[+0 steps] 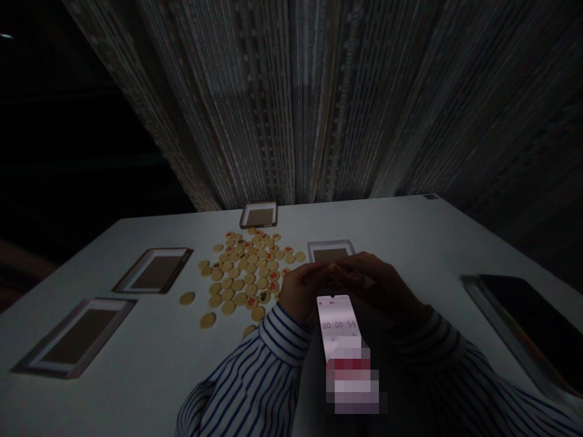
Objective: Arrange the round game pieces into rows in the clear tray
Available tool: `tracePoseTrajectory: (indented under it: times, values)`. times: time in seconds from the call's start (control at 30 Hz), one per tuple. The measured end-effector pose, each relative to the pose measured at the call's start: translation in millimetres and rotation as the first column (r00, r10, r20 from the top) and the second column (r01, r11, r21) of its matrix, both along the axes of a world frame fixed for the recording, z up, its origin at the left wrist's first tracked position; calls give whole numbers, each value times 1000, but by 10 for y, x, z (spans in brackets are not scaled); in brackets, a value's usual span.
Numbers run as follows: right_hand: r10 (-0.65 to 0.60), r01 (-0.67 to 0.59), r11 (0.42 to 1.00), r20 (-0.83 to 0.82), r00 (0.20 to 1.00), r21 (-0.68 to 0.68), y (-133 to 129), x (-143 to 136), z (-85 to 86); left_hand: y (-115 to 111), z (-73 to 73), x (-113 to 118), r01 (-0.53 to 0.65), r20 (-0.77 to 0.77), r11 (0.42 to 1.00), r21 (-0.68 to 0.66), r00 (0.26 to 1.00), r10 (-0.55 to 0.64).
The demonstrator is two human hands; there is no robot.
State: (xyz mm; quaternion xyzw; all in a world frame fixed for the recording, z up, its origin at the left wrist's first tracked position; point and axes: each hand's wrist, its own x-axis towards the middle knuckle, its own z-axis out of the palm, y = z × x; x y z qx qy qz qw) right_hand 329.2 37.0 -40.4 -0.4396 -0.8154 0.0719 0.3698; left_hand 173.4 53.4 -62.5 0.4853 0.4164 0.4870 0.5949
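My left hand [301, 290] and my right hand [382, 284] come together above the near part of the table, fingers curled and fingertips meeting. Whatever lies between them, if anything, is hidden in the dim light. Directly below the hands is a lit phone [339, 321] with a timer reading 00:00:59; the lower part of its screen is blurred out. Beside my left hand spreads a loose pile of round wooden Chinese chess pieces [249, 278], some showing red or black characters and many blank. Behind my right hand sits a shallow tray [311, 250], partly covered by the hands.
The white table [387, 221] holds more shallow trays: one at the back [274, 215], and a brown-rimmed tray [181, 267] and a pale tray [124, 306] at left. A large dark flat object [532, 321] lies at right. String curtains [314, 109] hang behind the table.
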Motion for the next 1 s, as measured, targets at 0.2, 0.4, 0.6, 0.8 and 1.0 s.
tracePoseTrajectory:
  times: [0.2,0.4,0.6,0.8,1.0]
  values:
    - [-40,38,999,47,998,39,31,84,-31,17,-4,-40,-70,-138,985,156,986,92]
    - [-52,51,999,71,996,13,125,224,-65,78,-80,-111,-148,-307,918,367,912,271]
    - [-57,67,997,169,984,-50,205,218,10,112,-120,-142,-70,-477,882,467,819,318]
    - [18,22,985,232,973,-170,285,225,95,133,-156,-144,-27,-557,870,492,759,338]
    - [108,-34,954,237,966,-299,377,244,134,140,-185,-126,-21,-587,878,478,736,337]
